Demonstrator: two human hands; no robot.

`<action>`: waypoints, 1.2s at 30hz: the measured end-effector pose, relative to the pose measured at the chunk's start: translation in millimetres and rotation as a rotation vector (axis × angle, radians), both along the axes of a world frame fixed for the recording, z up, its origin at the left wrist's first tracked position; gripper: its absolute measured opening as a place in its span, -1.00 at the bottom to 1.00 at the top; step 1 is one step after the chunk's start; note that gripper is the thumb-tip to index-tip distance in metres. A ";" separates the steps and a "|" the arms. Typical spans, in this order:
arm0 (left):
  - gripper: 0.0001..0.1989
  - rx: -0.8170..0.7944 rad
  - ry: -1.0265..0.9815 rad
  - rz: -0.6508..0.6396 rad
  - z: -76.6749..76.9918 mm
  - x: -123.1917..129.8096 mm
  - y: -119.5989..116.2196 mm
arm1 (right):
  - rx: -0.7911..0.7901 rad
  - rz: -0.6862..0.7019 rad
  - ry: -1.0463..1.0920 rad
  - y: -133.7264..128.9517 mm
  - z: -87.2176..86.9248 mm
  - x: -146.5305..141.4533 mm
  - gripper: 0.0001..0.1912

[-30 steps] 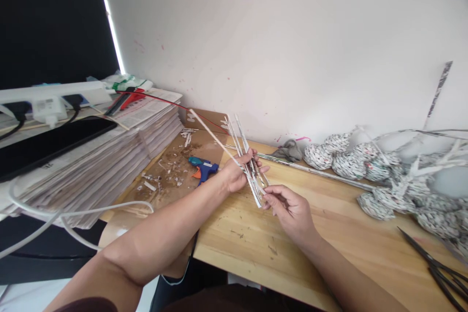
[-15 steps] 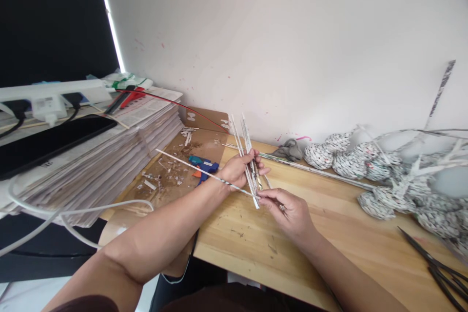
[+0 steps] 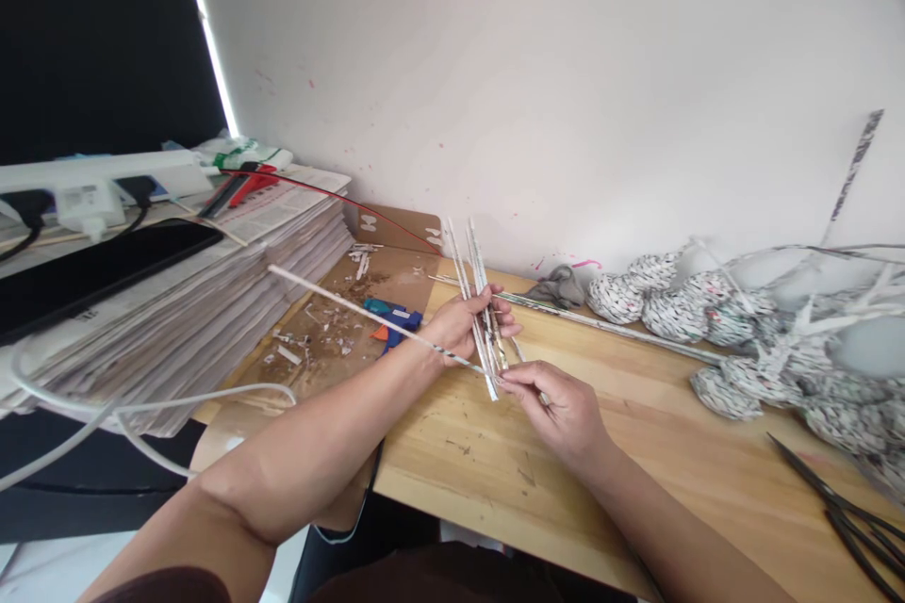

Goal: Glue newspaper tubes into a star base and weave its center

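My left hand (image 3: 459,325) is closed around several rolled newspaper sticks (image 3: 461,256), which stand slanted and fan apart a little at the top. At their lower ends my right hand (image 3: 558,405) pinches the tip of another paper stick (image 3: 339,301) between thumb and fingertips. That stick runs across my left wrist and out to the left, over the cardboard. The exact spot where it meets the bundle is partly hidden by my right fingertips.
A blue glue gun (image 3: 396,316) and paper scraps lie on cardboard (image 3: 318,377). Stacked newspapers (image 3: 304,254) at left carry a phone (image 3: 106,273) and a power strip (image 3: 106,179). Woven paper pieces (image 3: 675,313), a grey cloth (image 3: 561,287) and black scissors (image 3: 838,504) sit at right.
The far end of the crossing stick has swung left and slightly up. Both hands stay nearly in place, still holding their sticks.
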State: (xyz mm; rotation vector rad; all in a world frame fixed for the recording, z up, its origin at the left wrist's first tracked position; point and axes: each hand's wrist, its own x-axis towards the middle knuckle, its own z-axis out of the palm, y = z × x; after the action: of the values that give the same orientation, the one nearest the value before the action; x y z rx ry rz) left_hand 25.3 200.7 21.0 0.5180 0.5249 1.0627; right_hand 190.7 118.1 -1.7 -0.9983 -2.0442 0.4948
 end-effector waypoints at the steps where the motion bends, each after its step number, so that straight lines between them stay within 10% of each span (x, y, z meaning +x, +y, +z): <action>1: -0.85 -0.005 -0.003 0.000 0.0 -0.1 0.7 | -0.019 -0.009 0.025 -0.4 0.2 0.0 -0.89; 12: -0.83 0.017 -0.021 0.035 -1.5 -0.3 1.0 | -0.697 -0.065 0.382 8.3 -0.6 -2.2 -0.65; 36: -0.91 -0.019 -0.034 0.099 2.1 -2.4 2.8 | -0.715 0.011 0.497 8.0 0.4 -3.1 -0.76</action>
State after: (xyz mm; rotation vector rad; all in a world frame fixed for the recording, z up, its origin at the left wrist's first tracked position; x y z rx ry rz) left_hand 22.9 203.5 23.1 0.4603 0.5345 1.1579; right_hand 187.6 126.1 -1.4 -1.1126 -1.4322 1.3896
